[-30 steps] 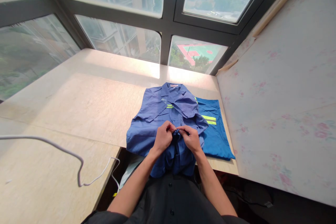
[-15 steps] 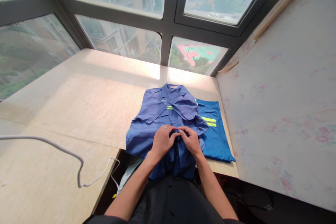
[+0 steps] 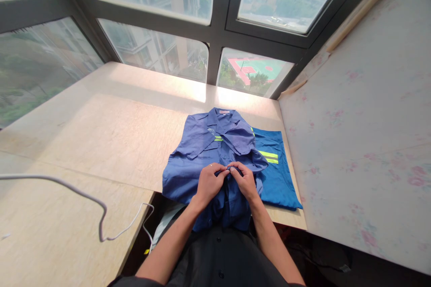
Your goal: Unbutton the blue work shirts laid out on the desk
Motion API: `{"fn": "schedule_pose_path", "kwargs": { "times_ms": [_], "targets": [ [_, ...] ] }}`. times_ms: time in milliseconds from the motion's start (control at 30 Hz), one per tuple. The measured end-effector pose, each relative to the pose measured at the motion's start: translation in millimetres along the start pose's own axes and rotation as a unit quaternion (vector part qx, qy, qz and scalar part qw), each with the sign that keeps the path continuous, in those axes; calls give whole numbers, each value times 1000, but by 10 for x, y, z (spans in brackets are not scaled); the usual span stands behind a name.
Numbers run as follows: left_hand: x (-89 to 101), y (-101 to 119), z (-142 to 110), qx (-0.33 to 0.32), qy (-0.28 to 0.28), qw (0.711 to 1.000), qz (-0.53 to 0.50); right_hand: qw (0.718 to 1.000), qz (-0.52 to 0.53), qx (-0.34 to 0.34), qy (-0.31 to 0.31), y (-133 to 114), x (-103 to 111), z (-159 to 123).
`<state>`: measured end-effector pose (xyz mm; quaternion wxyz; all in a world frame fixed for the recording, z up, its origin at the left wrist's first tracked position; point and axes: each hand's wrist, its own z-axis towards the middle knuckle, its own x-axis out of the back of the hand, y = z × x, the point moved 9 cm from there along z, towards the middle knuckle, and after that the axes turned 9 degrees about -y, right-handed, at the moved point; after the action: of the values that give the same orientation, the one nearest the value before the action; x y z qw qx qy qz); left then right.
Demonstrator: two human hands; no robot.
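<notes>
A blue work shirt (image 3: 198,136) with a collar and yellow-green reflective strips lies front side up on the wooden ledge, its lower end hanging over the edge towards me. My left hand (image 3: 211,183) and my right hand (image 3: 244,180) meet at the middle of its front opening. Both pinch the cloth between thumb and fingers, fingertips nearly touching. Whether a button is between them I cannot make out. Right of the shirt, partly beneath it, is a folded blue garment (image 3: 278,179) with a reflective band.
The pale wooden ledge (image 3: 117,130) runs along framed windows (image 3: 155,49). A grey-white cable (image 3: 74,191) crosses it at the left and drops over the edge. A flower-patterned wall (image 3: 357,143) closes off the right side. Below the ledge is a dark gap.
Both hands stay at the shirt front. The fingers of my left hand have closed slightly around the cloth, narrowing the gap at the pinch. The whole view has shifted slightly.
</notes>
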<state>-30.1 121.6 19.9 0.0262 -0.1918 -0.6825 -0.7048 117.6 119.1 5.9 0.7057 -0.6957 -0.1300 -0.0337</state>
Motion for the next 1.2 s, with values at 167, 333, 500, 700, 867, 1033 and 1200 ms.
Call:
{"fn": "schedule_pose_path", "kwargs": {
  "times_ms": [167,333,500,700,867,1033,1200],
  "targets": [
    [-2,-18,-10,-3,10,1000,-18,1000,10,-5,-9,42,-13,7],
    [120,-139,-4,12,61,996,-59,998,26,3,54,89,103,-22],
    [459,-452,-21,65,160,974,-149,987,61,-52,139,261,369,-156],
    [743,-716,-77,122,188,963,-152,984,52,-98,143,366,624,-275],
    [590,-515,-6,95,70,984,136,984,-130,-120,-24,311,392,-275],
    [247,-215,143,-64,33,968,241,952,-295,-72,-37,13,216,-257],
    [-70,-398,381,-35,-42,959,277,909,-410,-77,-3,-179,120,-47]
  ]
}}
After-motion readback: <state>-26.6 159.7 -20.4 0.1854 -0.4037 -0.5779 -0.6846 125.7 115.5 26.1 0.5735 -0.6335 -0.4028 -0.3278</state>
